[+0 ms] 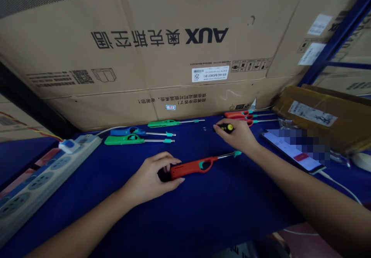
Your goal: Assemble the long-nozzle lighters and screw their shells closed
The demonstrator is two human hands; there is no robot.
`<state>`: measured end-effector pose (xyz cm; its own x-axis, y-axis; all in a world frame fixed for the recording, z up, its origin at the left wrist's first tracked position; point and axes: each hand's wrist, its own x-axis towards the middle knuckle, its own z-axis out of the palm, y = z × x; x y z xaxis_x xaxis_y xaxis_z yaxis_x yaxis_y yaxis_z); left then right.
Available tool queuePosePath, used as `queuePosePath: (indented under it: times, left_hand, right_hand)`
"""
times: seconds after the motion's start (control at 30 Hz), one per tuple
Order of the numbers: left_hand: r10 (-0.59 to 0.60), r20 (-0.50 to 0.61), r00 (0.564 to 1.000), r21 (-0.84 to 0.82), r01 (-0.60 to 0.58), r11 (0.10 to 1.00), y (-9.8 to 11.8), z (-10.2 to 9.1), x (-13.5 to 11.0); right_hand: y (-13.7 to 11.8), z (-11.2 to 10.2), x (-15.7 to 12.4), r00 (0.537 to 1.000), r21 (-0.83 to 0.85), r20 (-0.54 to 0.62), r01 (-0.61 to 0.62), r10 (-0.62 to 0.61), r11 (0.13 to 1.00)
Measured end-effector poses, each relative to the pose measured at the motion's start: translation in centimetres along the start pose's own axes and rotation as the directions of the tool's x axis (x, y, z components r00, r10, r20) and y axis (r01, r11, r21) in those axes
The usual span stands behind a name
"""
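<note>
My left hand [153,177] is closed round the black butt end of a red long-nosed lighter [199,164] that lies on the blue table [203,207], its metal nozzle with a teal tip pointing right. My right hand [238,134] is closed on a small black and yellow screwdriver [227,127], just behind the lighter's nozzle. A few tiny screws [205,129] lie to the left of that hand.
A blue and two green lighters [136,135] lie at the back left, and red ones [246,116] at the back right. A grey power strip [37,180] runs along the left. A phone [292,150] lies on the right. A big cardboard box [162,45] walls the back.
</note>
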<state>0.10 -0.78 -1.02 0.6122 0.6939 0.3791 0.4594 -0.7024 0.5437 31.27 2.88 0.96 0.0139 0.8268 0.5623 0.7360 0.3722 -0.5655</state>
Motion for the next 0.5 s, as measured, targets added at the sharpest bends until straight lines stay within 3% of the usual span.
queuePosePath:
  times: [0.3,0.5]
  left_hand:
    - [-0.048,0.086,0.995,-0.04,0.051,0.998,0.3,0.0,0.1]
    - [-0.088,0.069,0.994,-0.081,0.093,0.992,0.5,0.3,0.3]
  right_hand:
    - [-0.4,-0.1,-0.1,1.0,0.04,-0.021,-0.001,0.002,0.999]
    - [-1.2,-0.6,-0.1,0.986,0.178,-0.151,-0.043,0.07,0.983]
